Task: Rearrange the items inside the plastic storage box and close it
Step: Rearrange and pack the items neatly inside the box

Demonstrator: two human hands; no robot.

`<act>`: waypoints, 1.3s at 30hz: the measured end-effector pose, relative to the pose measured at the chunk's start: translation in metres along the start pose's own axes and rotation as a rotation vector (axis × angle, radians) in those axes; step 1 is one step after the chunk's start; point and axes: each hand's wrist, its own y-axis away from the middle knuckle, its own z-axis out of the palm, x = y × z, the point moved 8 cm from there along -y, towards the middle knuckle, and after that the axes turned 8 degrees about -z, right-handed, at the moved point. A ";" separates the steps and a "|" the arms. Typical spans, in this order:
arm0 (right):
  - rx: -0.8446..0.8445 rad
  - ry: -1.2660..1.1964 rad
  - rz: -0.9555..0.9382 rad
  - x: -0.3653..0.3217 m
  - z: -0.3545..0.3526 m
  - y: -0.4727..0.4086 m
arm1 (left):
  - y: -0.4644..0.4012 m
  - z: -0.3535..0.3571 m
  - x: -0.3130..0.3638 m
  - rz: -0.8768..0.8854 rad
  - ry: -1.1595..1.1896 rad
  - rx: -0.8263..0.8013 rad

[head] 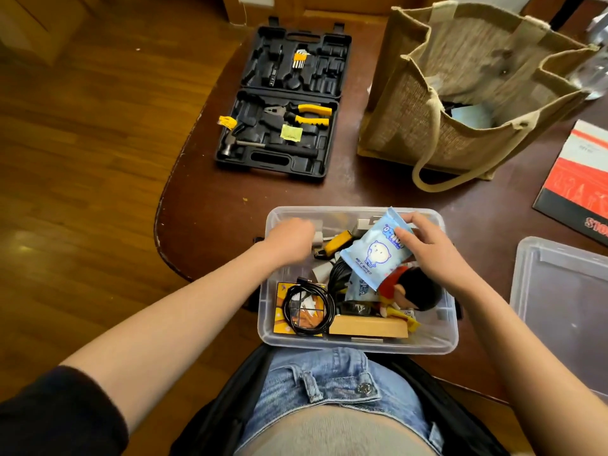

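Views: we have one, head-worn, wide-angle.
Facing: forward and steeply down.
Nearness: close above the storage box [358, 340] at lower centre; worktop [214, 205] fills the upper right.

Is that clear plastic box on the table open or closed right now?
Open. The storage box has no cover on it; its clear lid lies on the table to its right.

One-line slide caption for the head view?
Right hand lifts a wipes pack from the open storage box; left hand reaches inside.
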 end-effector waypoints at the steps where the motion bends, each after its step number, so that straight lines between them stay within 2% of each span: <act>1: -0.010 0.020 -0.011 0.000 0.001 0.000 | -0.002 0.006 0.005 -0.003 -0.095 -0.024; 4: -0.037 0.081 -0.018 0.003 0.001 0.002 | -0.008 0.023 0.013 -0.007 -0.282 -0.061; 9: -0.034 0.153 -0.041 0.005 -0.003 0.005 | -0.020 0.034 0.009 -0.059 -0.435 0.005; 14: -0.005 0.151 -0.032 0.004 -0.011 0.007 | -0.022 0.042 0.003 -0.070 -0.451 0.014; 20: 0.088 0.155 -0.075 -0.001 -0.029 0.005 | -0.019 0.034 0.001 -0.075 -0.308 -0.016; 25: 0.169 0.013 -0.112 -0.010 -0.039 0.005 | -0.009 0.011 -0.003 -0.085 -0.165 -0.010; 34: 0.304 -0.053 -0.092 -0.014 -0.055 0.011 | 0.015 0.000 0.005 -0.148 0.270 -0.139; 37: 0.318 -0.059 -0.078 -0.016 -0.058 0.013 | 0.022 0.002 0.013 -0.169 0.555 -0.188; 39: 0.319 -0.072 -0.078 -0.017 -0.058 0.014 | 0.029 0.001 0.022 -0.150 0.656 -0.215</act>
